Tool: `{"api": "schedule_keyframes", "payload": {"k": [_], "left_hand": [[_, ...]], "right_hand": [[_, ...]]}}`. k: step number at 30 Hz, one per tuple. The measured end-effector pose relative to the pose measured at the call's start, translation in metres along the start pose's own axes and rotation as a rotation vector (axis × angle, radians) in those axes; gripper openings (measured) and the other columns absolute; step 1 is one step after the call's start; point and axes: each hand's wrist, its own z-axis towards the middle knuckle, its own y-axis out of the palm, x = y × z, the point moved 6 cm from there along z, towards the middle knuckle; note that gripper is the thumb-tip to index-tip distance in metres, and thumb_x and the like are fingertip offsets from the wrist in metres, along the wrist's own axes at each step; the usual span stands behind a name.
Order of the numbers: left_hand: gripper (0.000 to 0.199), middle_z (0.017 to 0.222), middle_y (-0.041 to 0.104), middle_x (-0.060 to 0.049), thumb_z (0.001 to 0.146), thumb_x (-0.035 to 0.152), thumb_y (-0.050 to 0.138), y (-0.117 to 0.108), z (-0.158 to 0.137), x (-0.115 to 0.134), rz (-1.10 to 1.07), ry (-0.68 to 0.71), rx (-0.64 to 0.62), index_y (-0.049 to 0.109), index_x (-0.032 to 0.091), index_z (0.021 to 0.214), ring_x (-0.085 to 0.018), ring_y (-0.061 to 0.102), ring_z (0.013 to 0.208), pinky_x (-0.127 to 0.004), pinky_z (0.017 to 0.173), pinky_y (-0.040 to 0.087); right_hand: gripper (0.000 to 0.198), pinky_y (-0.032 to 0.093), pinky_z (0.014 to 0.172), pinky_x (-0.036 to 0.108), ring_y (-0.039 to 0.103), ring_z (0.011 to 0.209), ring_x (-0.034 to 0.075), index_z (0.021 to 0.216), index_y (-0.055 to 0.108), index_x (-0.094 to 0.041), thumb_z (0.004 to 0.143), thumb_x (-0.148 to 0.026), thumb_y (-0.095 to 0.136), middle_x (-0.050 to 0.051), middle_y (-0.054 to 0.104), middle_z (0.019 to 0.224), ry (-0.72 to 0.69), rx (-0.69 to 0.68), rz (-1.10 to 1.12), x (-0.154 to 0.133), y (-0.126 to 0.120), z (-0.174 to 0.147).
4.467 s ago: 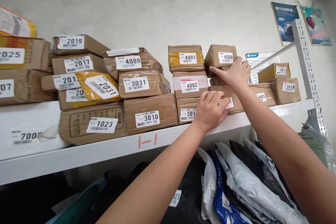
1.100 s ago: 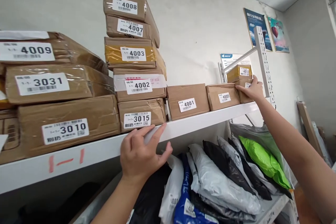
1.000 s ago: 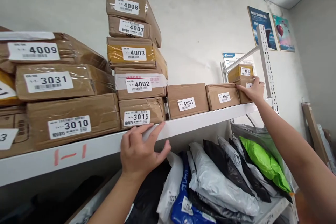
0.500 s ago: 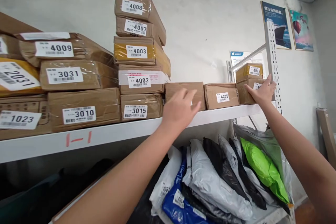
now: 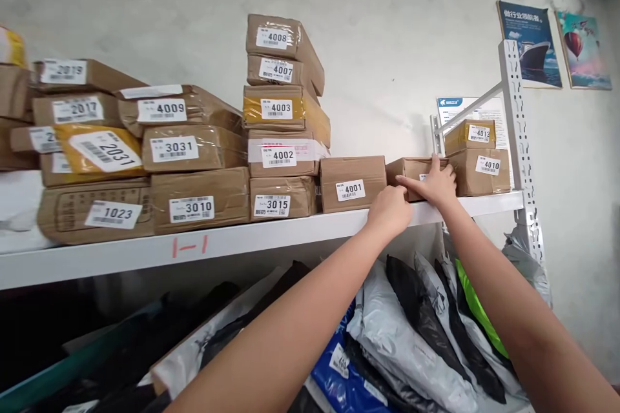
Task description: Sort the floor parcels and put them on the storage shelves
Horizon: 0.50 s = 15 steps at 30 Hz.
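A brown cardboard box (image 5: 404, 169), its label mostly covered, sits on the white shelf between boxes marked 4001 and 4010. My right hand (image 5: 433, 186) spans the front of this box, thumb stretched left and fingers over its top and right side. At the box's lower left corner is my left hand (image 5: 390, 211), its fingers curled in and partly hidden. My right thumb reaches close to the left fingers. To the left stands the box marked 4001 (image 5: 339, 187). On the right is the box marked 4010 (image 5: 467, 174), with a smaller box marked 4013 (image 5: 455, 139) on top.
A tall stack of labelled boxes (image 5: 276, 113) and more piled boxes (image 5: 198, 187) fill the shelf's left. The white shelf edge (image 5: 290, 229) runs below, ending at a metal post (image 5: 516, 110). Several plastic mailer bags (image 5: 402, 335) lean on the level underneath. Posters (image 5: 533, 45) hang behind.
My right hand has moved left from the box marked 4010 to the box beside it. My left hand has moved right, away from the box marked 4001. The view has shifted left.
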Motion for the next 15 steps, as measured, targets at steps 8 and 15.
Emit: {"api": "schedule_keyframes", "payload": {"k": [8, 15], "left_hand": [[0.049, 0.149, 0.054, -0.017, 0.089, 0.025, 0.061, -0.052, -0.007, -0.049, 0.308, 0.114, 0.587, 0.064, 0.018, 0.138, -0.038, 0.047, 0.138, -0.053, 0.114, 0.043], [0.075, 0.161, 0.041, -0.019, 0.082, 0.051, 0.074, -0.055, 0.004, -0.086, 0.332, -0.050, 0.605, 0.055, 0.022, 0.148, -0.046, 0.035, 0.147, -0.069, 0.122, 0.025]], "right_hand": [[0.117, 0.036, 0.113, 0.058, 0.043, 0.138, 0.050, 0.148, 0.042, -0.028, 0.056, -0.092, 0.072, 0.023, 0.039, 0.147, 0.017, -0.072, 0.060, 0.003, 0.003, 0.016], [0.100, 0.040, 0.113, 0.052, 0.045, 0.138, 0.045, 0.134, 0.050, -0.026, 0.060, -0.089, 0.071, 0.020, 0.039, 0.142, 0.025, -0.026, 0.140, 0.008, 0.007, 0.030]]}}
